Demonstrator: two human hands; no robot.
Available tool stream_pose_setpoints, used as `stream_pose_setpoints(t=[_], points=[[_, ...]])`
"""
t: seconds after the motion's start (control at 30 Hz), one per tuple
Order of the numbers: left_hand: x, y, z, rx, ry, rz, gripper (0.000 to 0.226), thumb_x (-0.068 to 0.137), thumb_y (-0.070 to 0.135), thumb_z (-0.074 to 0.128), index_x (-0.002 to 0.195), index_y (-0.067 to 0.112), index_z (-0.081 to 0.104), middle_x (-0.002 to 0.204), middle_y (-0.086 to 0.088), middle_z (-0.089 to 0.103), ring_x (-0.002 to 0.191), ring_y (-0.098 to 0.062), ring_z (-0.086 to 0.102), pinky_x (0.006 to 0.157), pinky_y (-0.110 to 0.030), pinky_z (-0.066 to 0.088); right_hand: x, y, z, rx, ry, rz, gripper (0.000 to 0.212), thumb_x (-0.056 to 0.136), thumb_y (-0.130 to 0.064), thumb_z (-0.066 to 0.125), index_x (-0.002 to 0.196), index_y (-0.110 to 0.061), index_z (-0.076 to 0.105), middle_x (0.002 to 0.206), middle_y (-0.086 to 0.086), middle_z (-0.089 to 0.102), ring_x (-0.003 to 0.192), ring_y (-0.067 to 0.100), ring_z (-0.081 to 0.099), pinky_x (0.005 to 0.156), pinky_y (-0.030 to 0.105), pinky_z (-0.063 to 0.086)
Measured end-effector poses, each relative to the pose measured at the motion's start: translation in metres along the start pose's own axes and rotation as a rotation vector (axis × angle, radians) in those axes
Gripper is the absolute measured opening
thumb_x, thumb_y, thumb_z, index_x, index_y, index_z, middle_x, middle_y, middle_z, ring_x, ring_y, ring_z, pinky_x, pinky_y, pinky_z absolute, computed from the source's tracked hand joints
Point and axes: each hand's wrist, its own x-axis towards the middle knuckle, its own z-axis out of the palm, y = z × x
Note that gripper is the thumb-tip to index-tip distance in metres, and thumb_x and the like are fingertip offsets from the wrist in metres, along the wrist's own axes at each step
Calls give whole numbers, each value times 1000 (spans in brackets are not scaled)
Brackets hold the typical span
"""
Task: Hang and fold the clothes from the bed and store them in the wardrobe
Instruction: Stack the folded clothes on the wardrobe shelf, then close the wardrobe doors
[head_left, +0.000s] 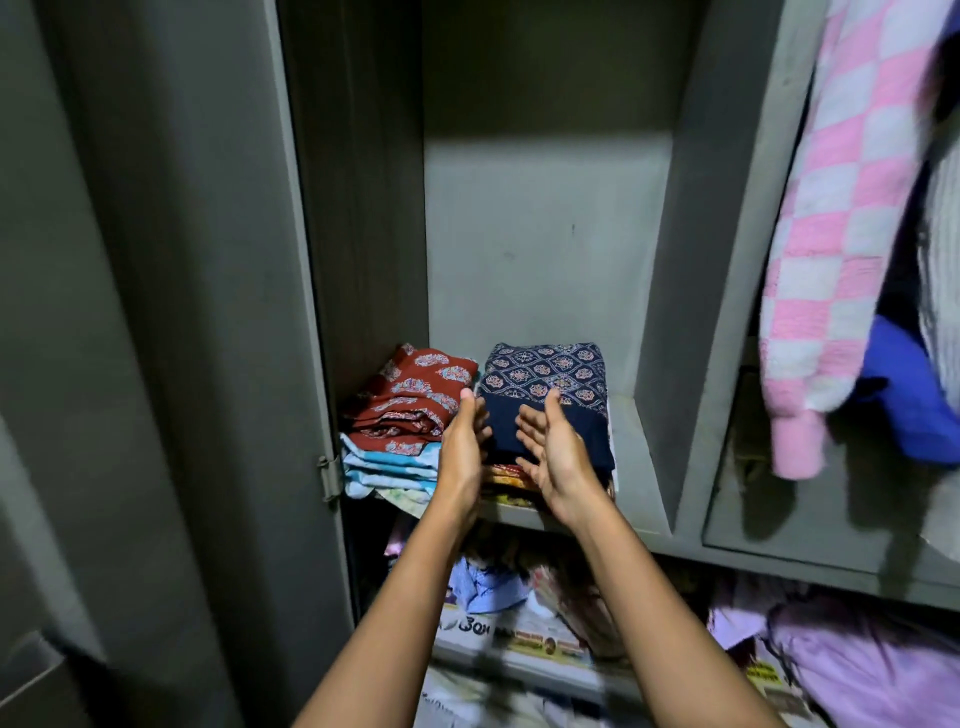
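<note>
Lies straight ahead of both wide, empty grips: folded navy cloth (545, 384) topping the right-hand pile on the wardrobe shelf (631, 441), long side running back inward, left hand (462, 447) at its near-left corner, right hand (558, 457) squarely before it.

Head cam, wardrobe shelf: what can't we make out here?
All head view.
Layers under the navy printed garment: hidden by left hand and right hand; contact with it unclear.
Pink checked garment: top cut by frame edge.
Lower shelf newspaper: motion-blurred, print unreadable.
</note>
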Motion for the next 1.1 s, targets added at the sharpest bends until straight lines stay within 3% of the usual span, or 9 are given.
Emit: stream_pose_setpoints(t=[0.2,0.4,0.47,0.53,0.7,0.87,0.97,1.1], points=[[-42,17,-24,39,74,74,51,100,43,28,130,8,52,127,-6,56,109,-18,52,91,-28,36,-49,-1,15,-20,-29,27,66,96,-57,21,142,-12,39,150,9,36,138,22,34,112,45,24],[-89,38,-36,49,159,121,54,99,44,31,129,5,54,128,-9,58,117,-22,54,106,-37,38,-89,-7,26,3,-154,48,65,99,-53,20,141,-8,39,148,13,38,137,23,35,110,47,26],[-102,43,-44,32,210,157,49,100,40,33,117,2,60,113,-11,65,102,-18,63,98,-34,46,-100,-10,33,11,-211,51,63,99,-52,21,140,-8,41,146,13,40,135,24,37,109,47,28],[-121,50,-49,39,309,193,40,101,35,32,112,7,60,101,-6,66,82,-8,65,78,-21,50,-116,-13,38,0,-292,73,62,99,-51,20,139,-9,42,144,12,43,134,24,39,108,45,30],[-173,54,-72,105,593,273,45,101,35,31,124,6,57,121,-10,59,112,-22,55,98,-34,39,-151,-5,49,-52,-528,132,62,99,-51,19,137,-9,44,142,11,45,131,24,41,106,43,31],[-245,58,-97,145,847,342,35,100,33,37,105,13,65,108,-8,65,101,-17,58,95,-35,41,-192,14,77,-80,-733,190,62,99,-50,19,134,-8,48,138,14,49,128,27,44,99,42,36],[-284,68,-128,258,1004,352,28,98,38,41,86,27,64,101,-4,67,98,-20,57,95,-38,42,-224,26,104,-89,-841,212,61,99,-49,21,131,-6,51,136,15,50,126,29,46,92,40,38],[-330,84,-165,337,1189,390,24,92,39,49,77,24,61,81,0,60,93,-23,54,92,-39,42,-263,38,139,-120,-972,193,56,100,-48,25,125,-8,55,133,13,53,123,28,49,95,44,40]])
